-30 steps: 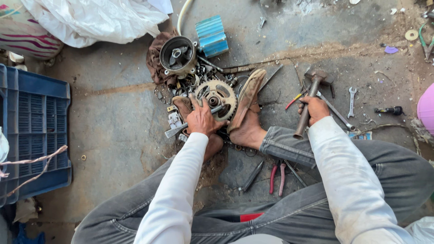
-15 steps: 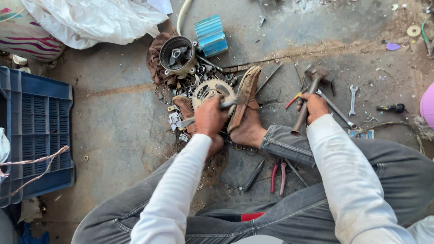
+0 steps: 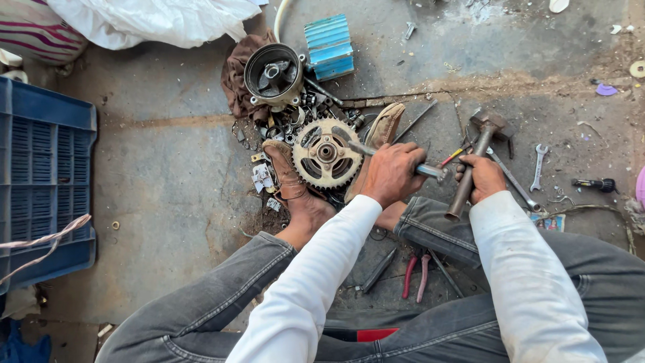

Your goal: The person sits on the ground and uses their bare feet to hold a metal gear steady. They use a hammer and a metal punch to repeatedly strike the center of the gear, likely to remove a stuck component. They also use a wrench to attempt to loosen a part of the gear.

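While the left hand [image 3: 392,173] grips a rod [image 3: 403,163], the crate [image 3: 47,195] (blue) holds rope [image 3: 40,240].

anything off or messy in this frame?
Yes. Small metal parts lie scattered loose on the concrete floor around the sprocket, which is braced between two sandalled feet. Pliers and a wrench lie strewn about. The left hand holds a metal rod, the right hand a hammer.
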